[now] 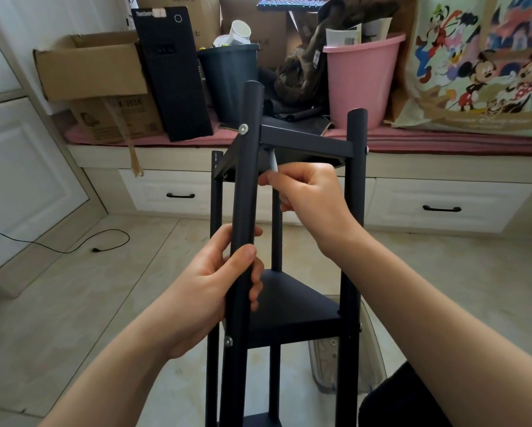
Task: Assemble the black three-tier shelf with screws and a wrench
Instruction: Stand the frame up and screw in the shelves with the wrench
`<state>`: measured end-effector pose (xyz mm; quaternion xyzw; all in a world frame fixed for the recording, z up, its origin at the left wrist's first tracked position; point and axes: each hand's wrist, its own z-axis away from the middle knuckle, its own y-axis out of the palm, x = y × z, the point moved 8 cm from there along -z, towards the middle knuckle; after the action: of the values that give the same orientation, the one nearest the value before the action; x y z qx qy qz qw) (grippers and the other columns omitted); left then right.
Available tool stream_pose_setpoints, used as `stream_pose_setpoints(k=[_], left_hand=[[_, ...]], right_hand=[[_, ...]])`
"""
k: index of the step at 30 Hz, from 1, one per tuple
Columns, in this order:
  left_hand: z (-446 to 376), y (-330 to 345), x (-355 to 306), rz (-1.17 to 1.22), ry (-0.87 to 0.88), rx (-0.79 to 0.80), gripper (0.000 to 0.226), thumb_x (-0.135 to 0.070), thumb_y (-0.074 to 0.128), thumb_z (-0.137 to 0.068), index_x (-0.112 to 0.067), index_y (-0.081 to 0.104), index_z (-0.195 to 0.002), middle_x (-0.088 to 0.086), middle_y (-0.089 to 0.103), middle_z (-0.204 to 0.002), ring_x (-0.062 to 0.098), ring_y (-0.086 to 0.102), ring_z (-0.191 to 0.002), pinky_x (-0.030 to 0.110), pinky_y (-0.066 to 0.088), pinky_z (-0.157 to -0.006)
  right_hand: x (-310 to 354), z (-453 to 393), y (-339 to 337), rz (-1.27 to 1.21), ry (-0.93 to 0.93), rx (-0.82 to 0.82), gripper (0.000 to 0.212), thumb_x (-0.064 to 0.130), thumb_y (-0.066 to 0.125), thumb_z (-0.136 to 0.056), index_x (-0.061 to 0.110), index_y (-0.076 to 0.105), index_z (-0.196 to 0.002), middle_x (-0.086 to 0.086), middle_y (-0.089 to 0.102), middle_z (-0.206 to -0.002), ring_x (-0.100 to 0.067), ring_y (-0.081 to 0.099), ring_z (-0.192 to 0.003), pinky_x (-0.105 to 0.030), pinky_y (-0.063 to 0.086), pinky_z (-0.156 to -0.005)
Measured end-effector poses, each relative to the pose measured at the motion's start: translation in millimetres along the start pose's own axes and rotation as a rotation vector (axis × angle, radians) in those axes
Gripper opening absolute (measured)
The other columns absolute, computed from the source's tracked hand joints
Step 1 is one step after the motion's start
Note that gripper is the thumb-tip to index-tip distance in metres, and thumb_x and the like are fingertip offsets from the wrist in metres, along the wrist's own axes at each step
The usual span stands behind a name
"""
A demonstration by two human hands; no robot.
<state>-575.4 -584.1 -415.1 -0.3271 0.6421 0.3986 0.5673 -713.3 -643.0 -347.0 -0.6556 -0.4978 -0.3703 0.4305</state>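
While the black shelf (292, 306) stands upright on the tiled floor (73, 303) right in front of the person, both hands are busy on it. Left hand (224, 282) is wrapped round the near left pole (246, 186) approx. halfway up, between the top & middle tiers, fingers curled to the far side and thumb across the front. Right hand (307, 192) is up just under the top tier (304, 140), fingers pinched shut on a thin silver wrench (273, 161) whose upper end goes up to the underside of that tier, at the corner by the left pole. A silver screw (243, 128) sits in the outside of that pole, level w/ the top tier; another screw (228, 341) shows lower down at the middle tier (292, 303), and a small one at the right pole (355, 180) near the top. Top tier looks tilted, far side lower than the near edge. Bottom tier only just peeks in at the lower edge of view. A clear plastic tub (351, 359) sits on the floor behind the right pole, contents hard to make out. Behind it all, a bench w/ drawers holds a cardboard box (89, 66), a black PC tower (172, 72), a dark bin (227, 78), a pink bucket (360, 78) & a cartoon-print bag (480, 63). A black cable (73, 245) trails over the floor at left.
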Motion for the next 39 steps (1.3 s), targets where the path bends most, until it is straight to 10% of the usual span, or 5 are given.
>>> stream_pose_setpoints(k=[4,25,29,39], left_hand=[[-1,1,0,-0.005,0.001,0.004,0.022,-0.037,0.057,-0.089,-0.035,0.062,-0.11,0.003,0.054,-0.076,0.017,0.054,-0.066,0.03,0.051,-0.062],[0,4,2,0.005,0.0,0.028,0.011,-0.038,0.059,-0.094,-0.038,0.065,-0.103,0.003,0.055,-0.076,0.017,0.054,-0.066,0.03,0.051,-0.063],[0,4,3,0.004,0.0,0.03,0.014,-0.038,0.058,-0.091,-0.037,0.064,-0.103,0.003,0.055,-0.075,0.016,0.054,-0.065,0.029,0.051,-0.063],[0,-1,3,-0.007,0.0,0.012,0.018,-0.036,0.057,-0.09,-0.034,0.063,-0.106,0.003,0.054,-0.074,0.016,0.052,-0.063,0.029,0.05,-0.061]], right_hand=[[3,0,1,-0.055,-0.01,-0.001,0.017,0.014,0.061,-0.095,0.015,0.077,-0.088,-0.006,0.048,-0.06,-0.013,0.046,-0.06,-0.029,0.045,-0.061],[1,-5,10,0.037,-0.086,-0.015,0.03,0.017,0.061,-0.096,0.014,0.07,-0.067,0.005,0.061,-0.058,0.002,0.054,-0.056,-0.018,0.045,-0.059],[0,-6,12,0.072,-0.101,-0.069,0.027,0.016,0.06,-0.097,0.001,0.074,-0.079,-0.012,0.07,-0.073,-0.019,0.066,-0.074,-0.045,0.054,-0.078],[-8,-12,26,0.078,-0.134,-0.208,0.029,0.018,0.061,-0.096,-0.003,0.072,-0.08,-0.02,0.068,-0.072,-0.037,0.061,-0.076,-0.043,0.048,-0.07]])
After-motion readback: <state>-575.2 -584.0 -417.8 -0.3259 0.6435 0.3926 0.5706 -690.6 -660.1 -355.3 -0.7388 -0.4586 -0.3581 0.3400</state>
